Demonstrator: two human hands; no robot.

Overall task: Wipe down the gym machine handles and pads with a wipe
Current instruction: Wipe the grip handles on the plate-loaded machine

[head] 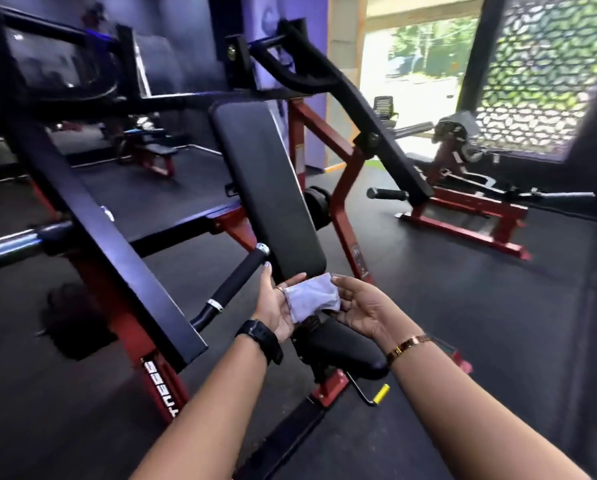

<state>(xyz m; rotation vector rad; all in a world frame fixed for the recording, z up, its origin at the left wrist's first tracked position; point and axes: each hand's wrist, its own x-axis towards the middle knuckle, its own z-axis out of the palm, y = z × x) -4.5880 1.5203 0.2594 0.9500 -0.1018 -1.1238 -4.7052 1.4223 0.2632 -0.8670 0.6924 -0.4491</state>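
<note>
A folded pale wipe (312,300) lies across the palm of my left hand (278,308), which is turned palm up with fingers spread. My right hand (361,308) is beside it, palm up, its fingertips touching the wipe's right edge. Both hands hover just in front of the lower end of the machine's long black back pad (265,188). The black foam left handle (236,282) slants down just left of my left hand. The black seat pad (342,351) sits below my hands. The right handle (387,194) sticks out further off on the right.
The machine's red frame (345,220) and wide black lever arm (96,216) surround the pads. A yellow-tipped adjustment lever (380,393) pokes out under the seat. Another red bench machine (470,209) stands at right. Black rubber floor (480,323) stretches around, with windows beyond.
</note>
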